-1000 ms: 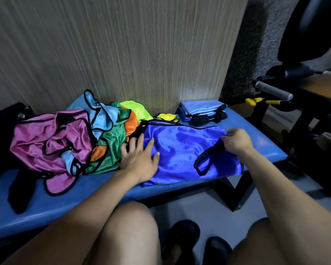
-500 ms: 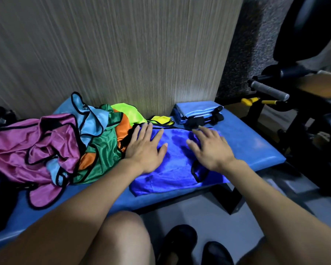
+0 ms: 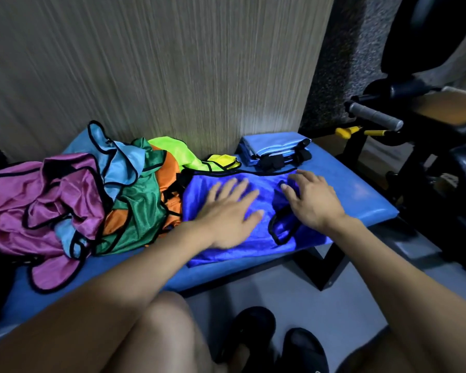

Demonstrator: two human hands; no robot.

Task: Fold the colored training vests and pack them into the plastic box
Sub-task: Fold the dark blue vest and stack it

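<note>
The vest pile (image 3: 73,200) lay heaped at the bench's (image 3: 371,203) left end. The left hand (image 3: 228,211), fingers spread flat, had slid rightward over the blue vest (image 3: 237,246); the right hand (image 3: 312,200), flat too and gripping nothing, had released the armhole trim to press. A fold seemed finished. No box showed.

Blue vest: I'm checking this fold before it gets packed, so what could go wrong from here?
1. The blue vest hangs over the bench front edge; smoothing toward that edge may slide it off.
2. The black-trimmed armhole lies bunched under the right hand, so a crease may get pressed in.
3. The left hand works close to the loose vest pile, which may snag.
</note>
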